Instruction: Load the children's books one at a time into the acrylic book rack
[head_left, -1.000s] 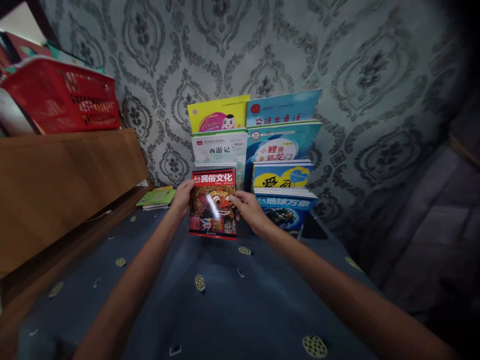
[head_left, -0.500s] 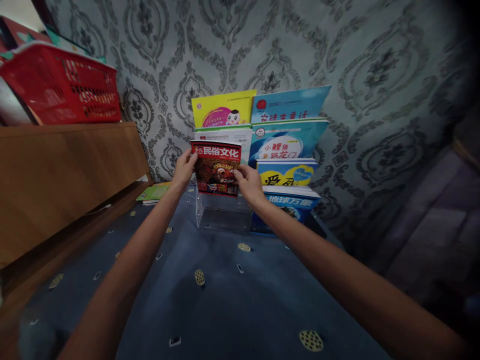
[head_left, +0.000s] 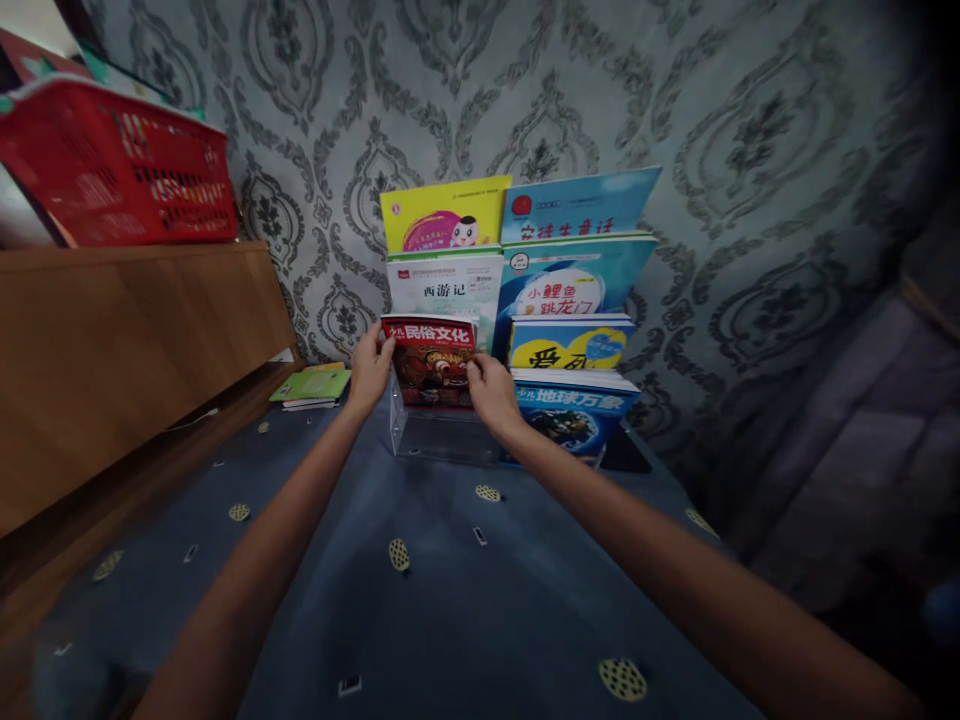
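Observation:
A red-topped book with a carved mask on its cover stands upright in the left column of a clear plastic book rack. My left hand grips its left edge, and my right hand pinches its right edge. Right behind it rises a white book, with a yellow book at the back. In the right column stand a blue book, a teal book, a yellow-and-blue book and a dark blue book in front. The rack's lowest left tier shows bare plastic.
A small stack of books with a green cover lies left of the rack on the dark blue patterned cloth. A red basket sits on a wooden cabinet at the left. Patterned wallpaper is behind the rack.
The red-topped book has moved down in the rack with both hands on it, uncovering more of the white book behind it.

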